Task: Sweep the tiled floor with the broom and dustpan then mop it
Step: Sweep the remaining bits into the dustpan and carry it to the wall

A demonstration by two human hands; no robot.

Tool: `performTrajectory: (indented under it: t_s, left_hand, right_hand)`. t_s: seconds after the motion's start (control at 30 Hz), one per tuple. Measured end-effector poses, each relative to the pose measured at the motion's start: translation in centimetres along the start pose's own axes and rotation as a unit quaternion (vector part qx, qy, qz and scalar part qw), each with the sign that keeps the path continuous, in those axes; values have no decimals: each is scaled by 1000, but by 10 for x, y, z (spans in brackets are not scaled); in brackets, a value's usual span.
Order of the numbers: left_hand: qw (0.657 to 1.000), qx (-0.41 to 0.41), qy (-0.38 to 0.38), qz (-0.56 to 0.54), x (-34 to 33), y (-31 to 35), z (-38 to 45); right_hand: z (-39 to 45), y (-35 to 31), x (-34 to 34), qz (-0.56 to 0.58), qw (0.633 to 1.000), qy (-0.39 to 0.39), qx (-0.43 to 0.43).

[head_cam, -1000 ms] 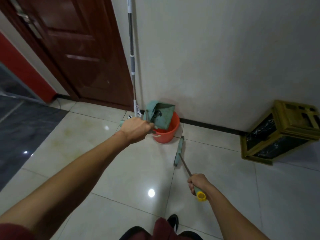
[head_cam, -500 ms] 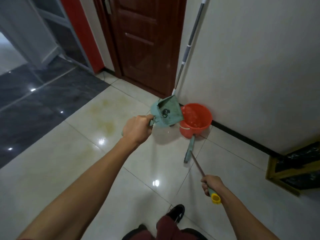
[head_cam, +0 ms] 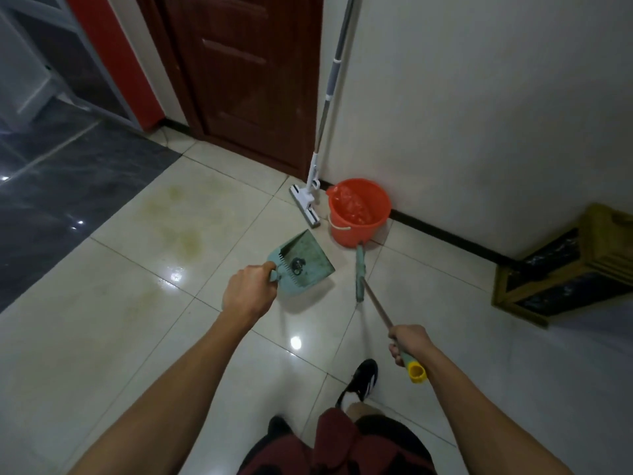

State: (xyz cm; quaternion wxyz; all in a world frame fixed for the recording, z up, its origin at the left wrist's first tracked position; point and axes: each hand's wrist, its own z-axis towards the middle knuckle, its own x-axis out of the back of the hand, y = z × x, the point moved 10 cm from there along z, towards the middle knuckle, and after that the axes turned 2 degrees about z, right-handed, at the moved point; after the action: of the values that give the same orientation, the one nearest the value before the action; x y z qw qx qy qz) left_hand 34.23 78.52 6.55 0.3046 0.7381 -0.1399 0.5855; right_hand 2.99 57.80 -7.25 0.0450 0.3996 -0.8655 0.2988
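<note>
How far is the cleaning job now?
Sweeping looks partly done: the dustpan in the left hand already holds debris. The right hand holds the broom. Mopping remains: the mop leans on the wall beside the bucket.

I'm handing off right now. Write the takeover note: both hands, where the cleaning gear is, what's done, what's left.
Left hand: closed on the handle of the green dustpan, held above the tiled floor, some dark debris in it.
Right hand: gripping the broom near its yellow handle end, head down on the tiles beside the orange bucket.
Mop: untouched, leaning on the wall by the door, head on the floor left of the bucket.
Done: some debris collected.
Left: how much sweeping remains is unclear; then all the mopping.
</note>
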Motion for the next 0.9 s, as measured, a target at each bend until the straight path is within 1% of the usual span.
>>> performTrajectory:
  t_s: [0.2, 0.43, 0.67, 0.9]
  left_hand:
    - [998, -28, -55, -13, -55, 75, 39]
    - [987, -103, -114, 37, -116, 204, 97]
    - [976, -162, -133, 55, -139, 317, 143]
    - [966, -203, -149, 62, -154, 390, 202]
  right_hand:
    - [29, -2, 53, 14, 1000, 8, -19]
    - [89, -24, 147, 54, 998, 27, -33]
    - [128, -62, 239, 95, 994, 47, -35]
    - [166, -98, 279, 114, 991, 44, -53]
